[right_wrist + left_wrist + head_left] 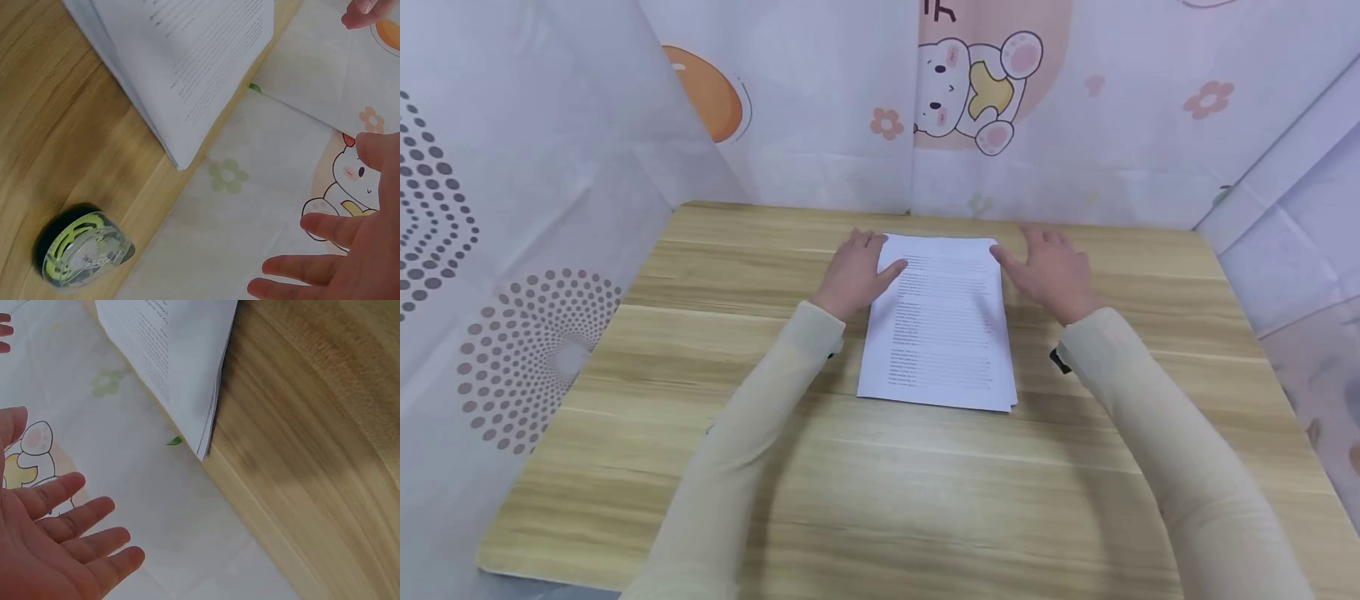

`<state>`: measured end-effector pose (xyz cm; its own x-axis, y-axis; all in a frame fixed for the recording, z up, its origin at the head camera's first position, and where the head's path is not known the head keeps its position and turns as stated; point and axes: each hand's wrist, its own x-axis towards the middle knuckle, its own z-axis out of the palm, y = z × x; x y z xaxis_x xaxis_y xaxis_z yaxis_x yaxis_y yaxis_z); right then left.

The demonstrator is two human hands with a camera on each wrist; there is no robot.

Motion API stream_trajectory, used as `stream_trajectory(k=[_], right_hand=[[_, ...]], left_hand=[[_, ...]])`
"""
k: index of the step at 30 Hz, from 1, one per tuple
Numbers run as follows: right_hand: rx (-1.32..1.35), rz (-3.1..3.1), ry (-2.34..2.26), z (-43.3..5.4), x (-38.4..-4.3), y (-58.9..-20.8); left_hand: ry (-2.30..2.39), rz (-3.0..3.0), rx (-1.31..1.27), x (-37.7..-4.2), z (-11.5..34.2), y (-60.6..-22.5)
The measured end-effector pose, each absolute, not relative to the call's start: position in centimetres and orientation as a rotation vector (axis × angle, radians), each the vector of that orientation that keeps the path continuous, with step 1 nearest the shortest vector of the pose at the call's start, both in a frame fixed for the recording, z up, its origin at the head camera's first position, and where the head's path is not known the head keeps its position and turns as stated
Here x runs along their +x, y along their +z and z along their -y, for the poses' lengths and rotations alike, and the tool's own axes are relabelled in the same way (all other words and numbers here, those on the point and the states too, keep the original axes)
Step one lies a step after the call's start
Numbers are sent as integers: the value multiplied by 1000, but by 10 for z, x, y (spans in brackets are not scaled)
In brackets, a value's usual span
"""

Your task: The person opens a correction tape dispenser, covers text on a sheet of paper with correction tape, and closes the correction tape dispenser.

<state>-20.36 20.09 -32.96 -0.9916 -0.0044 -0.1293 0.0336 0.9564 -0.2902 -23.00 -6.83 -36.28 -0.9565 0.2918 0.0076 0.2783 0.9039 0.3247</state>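
A thin stack of printed paper sheets (940, 333) lies flat on the wooden table, its edges slightly uneven at the near right corner. At the stack's far left corner is my left hand (859, 271), its thumb over the paper's edge in the head view. My right hand (1052, 271) is beside the far right corner, thumb pointing at the paper. Both wrist views show the fingers spread and fairly straight, with nothing held. A correction tape dispenser (84, 250), clear with green and dark parts, sits on the table to the right of the sheets; in the head view the right hand hides it.
The wooden table (715, 358) ends at a white printed curtain (820, 175) behind the sheets. More patterned cloth (550, 208) hangs along the left side. A dark strap piece (1060, 361) shows at the right wrist.
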Motion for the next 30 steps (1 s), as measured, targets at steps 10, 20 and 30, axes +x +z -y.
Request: stream_trajectory(k=[10, 20, 30], right_hand=[[53, -2983, -456, -218, -199, -332], [85, -2984, -492, -236, -196, -342], [140, -2952, -506, -252, -197, -353]], left_hand=[[563, -2956, 543, -226, 72, -366], [561, -2899, 656, -222, 75, -368], [539, -2820, 798, -222, 77, -379]])
